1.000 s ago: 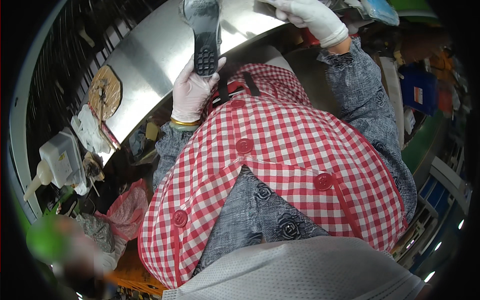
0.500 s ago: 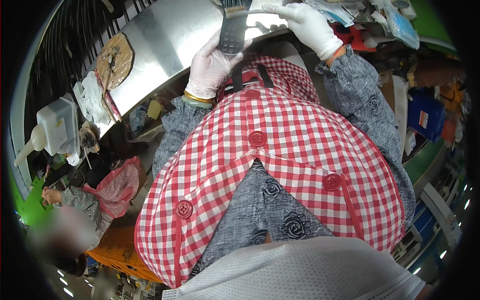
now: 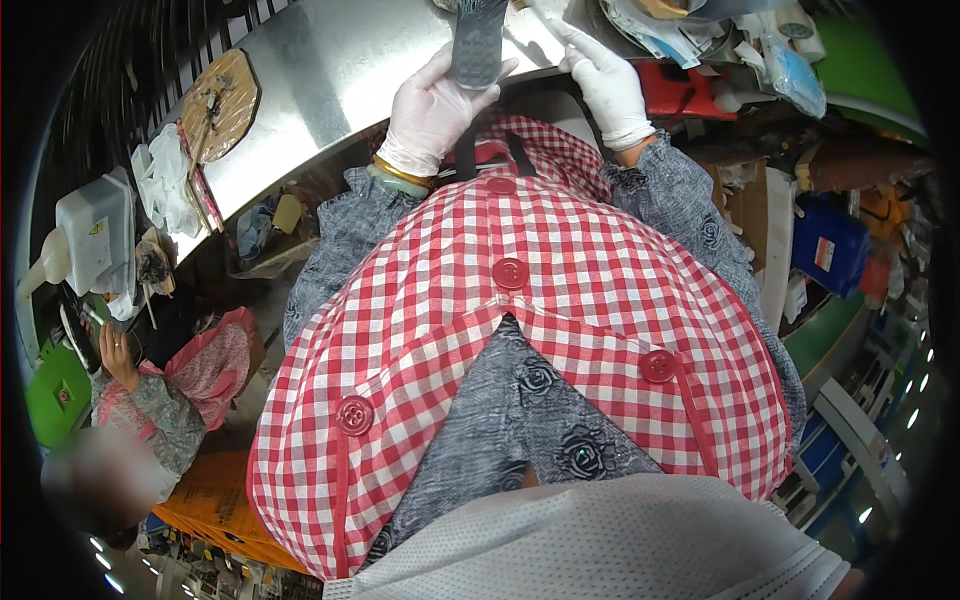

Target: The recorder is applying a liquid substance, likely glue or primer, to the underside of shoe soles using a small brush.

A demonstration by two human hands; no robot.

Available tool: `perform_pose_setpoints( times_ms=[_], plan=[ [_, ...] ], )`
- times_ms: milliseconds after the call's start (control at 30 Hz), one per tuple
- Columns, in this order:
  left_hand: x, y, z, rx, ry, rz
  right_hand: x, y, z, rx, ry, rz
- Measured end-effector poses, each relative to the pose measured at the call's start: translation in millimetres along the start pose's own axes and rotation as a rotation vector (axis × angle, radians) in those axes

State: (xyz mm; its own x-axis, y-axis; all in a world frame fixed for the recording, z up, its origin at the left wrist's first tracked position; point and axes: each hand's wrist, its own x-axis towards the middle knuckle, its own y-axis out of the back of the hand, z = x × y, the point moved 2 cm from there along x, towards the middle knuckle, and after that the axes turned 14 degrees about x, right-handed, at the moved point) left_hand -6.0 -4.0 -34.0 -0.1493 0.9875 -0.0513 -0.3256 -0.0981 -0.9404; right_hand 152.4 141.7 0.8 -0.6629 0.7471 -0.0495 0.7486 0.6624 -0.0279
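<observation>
At the top of the view my left hand (image 3: 430,115), in a white glove, holds a black shoe sole (image 3: 477,50) with a blocky tread at its near end. The sole's far end runs out past the upper edge. To the right of it, my right hand (image 3: 605,95), also gloved in white, is closed on the thin pale handle of a brush (image 3: 541,20). The brush points up and left, apart from the near end of the sole; its head is mostly cut off by the upper edge.
Under my hands lies a shiny metal worktop (image 3: 320,75). On its left are a round brown board (image 3: 222,110) with dark residue, crumpled white plastic (image 3: 165,180) and a whitish container (image 3: 95,235). Packages (image 3: 660,35) and a red object (image 3: 680,90) lie right. A co-worker (image 3: 150,400) sits at lower left.
The brush has left the sole's surface and swung up to its right. My right hand has moved slightly down. The sole has shifted up and right with my left hand.
</observation>
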Motion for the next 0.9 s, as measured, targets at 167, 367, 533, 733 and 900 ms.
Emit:
perform_pose_setpoints(
  times_ms=[167,367,533,733,900],
  plan=[
    [-11.8,-5.6,0.4,0.048,0.044,0.012,-6.1,-9.1,-6.7,-0.281,0.096,-0.100],
    [-26.9,-19.6,5.3,0.149,0.043,0.114,17.1,23.1,-22.4,-0.138,0.173,0.046],
    [-46.1,-23.3,12.4,0.243,0.045,0.163,22.3,25.0,-8.6,-0.443,0.225,-0.020],
    [-65.7,-29.8,22.4,0.740,0.028,0.300,31.7,31.6,-28.3,-0.361,0.210,-0.048],
    [-67.5,-25.0,33.8,0.769,0.040,0.280,40.9,24.1,-32.9,-0.501,0.188,-0.081]
  ],
)
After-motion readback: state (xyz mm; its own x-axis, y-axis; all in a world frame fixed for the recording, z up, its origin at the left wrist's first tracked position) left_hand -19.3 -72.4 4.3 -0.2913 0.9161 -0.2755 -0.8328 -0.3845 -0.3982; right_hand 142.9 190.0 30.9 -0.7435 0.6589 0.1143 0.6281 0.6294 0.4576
